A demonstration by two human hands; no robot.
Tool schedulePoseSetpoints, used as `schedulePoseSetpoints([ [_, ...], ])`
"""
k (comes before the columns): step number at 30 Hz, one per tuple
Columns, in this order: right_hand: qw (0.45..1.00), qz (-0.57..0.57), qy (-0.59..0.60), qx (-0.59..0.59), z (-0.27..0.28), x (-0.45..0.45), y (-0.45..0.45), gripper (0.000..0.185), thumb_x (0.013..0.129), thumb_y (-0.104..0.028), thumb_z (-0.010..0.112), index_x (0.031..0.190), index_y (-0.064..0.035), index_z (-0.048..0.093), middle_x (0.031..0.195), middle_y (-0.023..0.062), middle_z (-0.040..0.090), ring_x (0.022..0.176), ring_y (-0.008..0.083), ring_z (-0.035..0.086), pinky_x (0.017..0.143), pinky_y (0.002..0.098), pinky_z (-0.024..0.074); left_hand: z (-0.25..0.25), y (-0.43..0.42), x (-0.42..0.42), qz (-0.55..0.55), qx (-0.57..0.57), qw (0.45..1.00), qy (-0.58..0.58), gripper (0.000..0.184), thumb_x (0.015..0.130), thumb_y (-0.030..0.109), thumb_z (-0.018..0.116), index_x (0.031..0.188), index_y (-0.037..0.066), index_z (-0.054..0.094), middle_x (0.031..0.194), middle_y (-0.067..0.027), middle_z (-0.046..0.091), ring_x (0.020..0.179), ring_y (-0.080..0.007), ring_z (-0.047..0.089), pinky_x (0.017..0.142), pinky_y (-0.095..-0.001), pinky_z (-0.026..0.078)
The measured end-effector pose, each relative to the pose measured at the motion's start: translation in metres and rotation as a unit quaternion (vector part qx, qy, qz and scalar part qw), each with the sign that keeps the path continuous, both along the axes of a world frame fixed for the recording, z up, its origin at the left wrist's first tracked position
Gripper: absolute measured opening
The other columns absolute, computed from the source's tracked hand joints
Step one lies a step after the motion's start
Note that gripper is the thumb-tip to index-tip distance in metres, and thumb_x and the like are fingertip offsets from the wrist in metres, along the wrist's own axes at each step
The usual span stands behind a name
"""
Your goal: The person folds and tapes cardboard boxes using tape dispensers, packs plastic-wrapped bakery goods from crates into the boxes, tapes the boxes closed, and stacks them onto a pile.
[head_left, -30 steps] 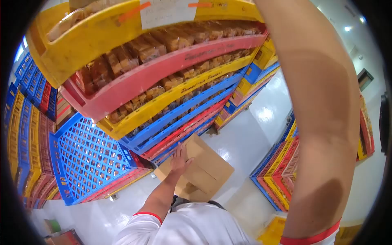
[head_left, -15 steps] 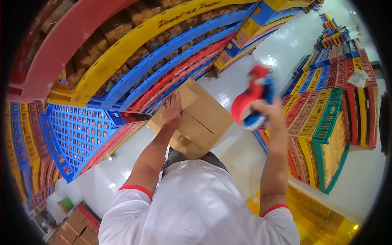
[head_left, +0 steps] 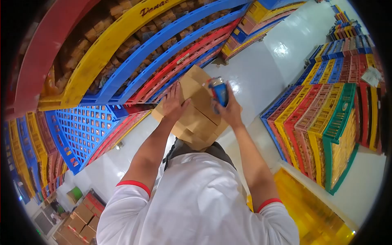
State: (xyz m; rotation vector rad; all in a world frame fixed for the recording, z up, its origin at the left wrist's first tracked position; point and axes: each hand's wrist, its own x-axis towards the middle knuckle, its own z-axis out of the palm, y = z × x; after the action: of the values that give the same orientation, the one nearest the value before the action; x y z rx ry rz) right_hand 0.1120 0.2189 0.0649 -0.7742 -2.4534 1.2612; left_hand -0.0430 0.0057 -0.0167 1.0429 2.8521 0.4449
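A glossy pale floor (head_left: 281,49) is flanked by tall piles of coloured crates: the near stack (head_left: 87,67) is filled with wrapped goods, and a far stack (head_left: 300,126) is seen to the right. Between them, before the person's waist, a cardboard box (head_left: 200,112) is placed; its support cannot be told. Its left side is touched by the left hand (head_left: 174,104), fingers open and flat. Over the box, the blue tape dispenser (head_left: 219,92) is gripped by the right hand's (head_left: 230,112) fingers.

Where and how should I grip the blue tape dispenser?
Probably by the blue end of the tape dispenser nearer the person, coming from the right: its body runs lengthwise away from them, and the right hand holds it there, leaving the far end free. Blur hides finer detail.
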Motion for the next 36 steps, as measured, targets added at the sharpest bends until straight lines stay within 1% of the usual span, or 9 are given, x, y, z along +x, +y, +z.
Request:
schedulePoseSetpoints([
  [4, 0.961, 0.186, -0.115, 0.17, -0.007, 0.027, -0.055, 0.092, 0.08, -0.024, 0.083, 0.161, -0.0279, 0.039, 0.122, 0.0211, 0.064, 0.104, 0.041, 0.069, 0.084, 0.0451, 0.0579, 0.005, -0.002, 0.001, 0.007, 0.002, 0.999, -0.044, 0.096, 0.094, 0.054, 0.067, 0.163, 0.002, 0.026, 0.168, -0.0163, 0.031, 0.153, -0.0342, 0.032, 0.121, -0.0493, 0.029],
  [9, 0.958, 0.166, -0.14, 0.19, -0.022, 0.073, -0.061, 0.091, 0.076, -0.024, 0.084, 0.157, -0.0358, 0.044, 0.115, 0.0171, 0.062, 0.098, 0.0367, 0.069, 0.076, 0.0456, 0.0591, -0.008, -0.006, 0.004, 0.001, 0.025, 0.999, -0.036, 0.094, 0.093, 0.053, 0.068, 0.163, 0.004, 0.029, 0.167, -0.0196, 0.031, 0.153, -0.0351, 0.031, 0.121, -0.0516, 0.028],
  [12, 0.962, 0.15, -0.093, 0.206, -0.033, 0.083, -0.052, 0.096, 0.073, -0.022, 0.087, 0.157, -0.0363, 0.044, 0.119, 0.0155, 0.06, 0.095, 0.0353, 0.069, 0.074, 0.0449, 0.059, 0.009, 0.0, 0.011, -0.007, -0.003, 0.994, 0.109, 0.088, 0.095, 0.051, 0.067, 0.16, 0.001, 0.033, 0.162, -0.0194, 0.039, 0.15, -0.0354, 0.036, 0.12, -0.0526, 0.031],
  [15, 0.966, 0.149, -0.067, 0.203, -0.04, 0.087, -0.049, 0.098, 0.071, -0.022, 0.088, 0.157, -0.0345, 0.044, 0.122, 0.0157, 0.06, 0.096, 0.0352, 0.069, 0.074, 0.0442, 0.0591, 0.019, -0.007, 0.033, 0.024, 0.17, 0.979, -0.114, 0.065, 0.099, 0.045, 0.067, 0.144, 0.001, 0.054, 0.135, -0.0141, 0.063, 0.12, -0.0279, 0.064, 0.096, -0.0421, 0.053],
  [17, 0.965, 0.155, -0.062, 0.2, -0.042, 0.092, -0.051, 0.099, 0.07, -0.021, 0.088, 0.157, -0.0333, 0.044, 0.122, 0.0159, 0.06, 0.096, 0.035, 0.069, 0.074, 0.044, 0.0591, 0.022, -0.009, 0.041, 0.136, 0.227, 0.673, -0.691, 0.042, 0.099, 0.041, 0.07, 0.121, 0.005, 0.068, 0.095, -0.0011, 0.069, 0.077, -0.0132, 0.067, 0.063, -0.0267, 0.052],
  [20, 0.965, 0.15, -0.051, 0.209, -0.042, 0.089, -0.054, 0.099, 0.07, -0.021, 0.088, 0.158, -0.0321, 0.044, 0.12, 0.0161, 0.06, 0.096, 0.0351, 0.069, 0.074, 0.044, 0.0591, 0.006, -0.006, 0.056, 0.157, 0.289, 0.56, -0.76, 0.037, 0.098, 0.044, 0.073, 0.109, 0.009, 0.073, 0.077, 0.006, 0.062, 0.062, -0.0031, 0.056, 0.052, -0.0181, 0.039],
  [24, 0.961, 0.154, -0.079, 0.215, -0.028, 0.071, -0.06, 0.093, 0.075, -0.021, 0.085, 0.158, -0.032, 0.044, 0.116, 0.0167, 0.061, 0.096, 0.0357, 0.069, 0.074, 0.0443, 0.059, -0.006, 0.001, 0.051, 0.163, 0.298, 0.608, -0.718, 0.033, 0.098, 0.04, 0.072, 0.101, 0.007, 0.076, 0.076, 0.0018, 0.064, 0.066, -0.0088, 0.06, 0.056, -0.0246, 0.045],
  [28, 0.955, 0.176, -0.108, 0.212, -0.015, 0.008, -0.074, 0.087, 0.082, -0.023, 0.08, 0.159, -0.0318, 0.041, 0.11, 0.0178, 0.059, 0.094, 0.0366, 0.069, 0.074, 0.0464, 0.0586, 0.005, -0.015, -0.023, 0.122, 0.284, 0.926, -0.215, 0.028, 0.097, 0.031, 0.072, 0.093, 0.004, 0.078, 0.084, -0.0123, 0.073, 0.073, -0.0265, 0.068, 0.07, -0.0368, 0.052],
  [36, 0.931, 0.215, -0.154, 0.25, -0.01, -0.065, -0.089, 0.081, 0.084, -0.026, 0.078, 0.158, -0.0309, 0.044, 0.098, 0.0163, 0.055, 0.082, 0.0377, 0.069, 0.067, 0.0489, 0.0567, -0.014, -0.025, -0.073, 0.204, 0.229, 0.904, -0.297, 0.042, 0.086, 0.043, 0.081, 0.1, 0.004, 0.075, 0.093, -0.0167, 0.075, 0.085, -0.0322, 0.071, 0.082, -0.0438, 0.054],
])
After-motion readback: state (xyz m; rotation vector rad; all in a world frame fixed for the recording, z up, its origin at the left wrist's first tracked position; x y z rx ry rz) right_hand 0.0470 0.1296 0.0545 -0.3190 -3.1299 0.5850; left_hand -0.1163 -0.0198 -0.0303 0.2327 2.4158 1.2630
